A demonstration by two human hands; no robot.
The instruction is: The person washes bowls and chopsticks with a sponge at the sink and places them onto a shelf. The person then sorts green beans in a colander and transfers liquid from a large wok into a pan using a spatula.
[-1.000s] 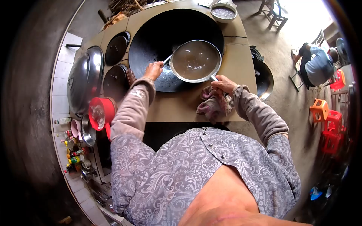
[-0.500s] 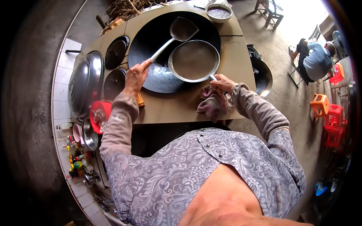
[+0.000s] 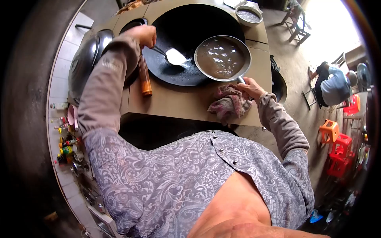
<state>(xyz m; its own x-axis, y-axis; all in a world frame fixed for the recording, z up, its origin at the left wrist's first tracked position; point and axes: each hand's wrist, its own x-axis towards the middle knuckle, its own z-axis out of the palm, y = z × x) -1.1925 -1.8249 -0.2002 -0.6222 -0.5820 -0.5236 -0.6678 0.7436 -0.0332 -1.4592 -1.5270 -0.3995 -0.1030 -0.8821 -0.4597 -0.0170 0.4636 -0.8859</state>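
Note:
My left hand (image 3: 146,35) is closed round the handle of a wok spatula (image 3: 174,57), above the left rim of a large black wok (image 3: 186,23). The spatula's pale, shiny blade is low at the near-left side of the wok. In my right hand (image 3: 253,88) is the short handle of a saucepan (image 3: 249,65), its fingers wrapped round it. Brown, rippling liquid (image 3: 221,57) fills much of the pan, which overlaps the wok's right side. A crumpled grey and pink cloth (image 3: 229,104) lies just beside my right hand.
A brown bamboo-like stick (image 3: 145,77) lies left of the wok, near a big metal lid (image 3: 85,59). At the far right corner stands a bowl (image 3: 249,16) of greyish liquid. Beyond are a seated person (image 3: 333,87) and orange and red stools (image 3: 329,131).
My left hand has swung up and left, bringing the spatula blade from the wok's far side to its near-left side. The saucepan's liquid now ripples. The whole view has shifted.

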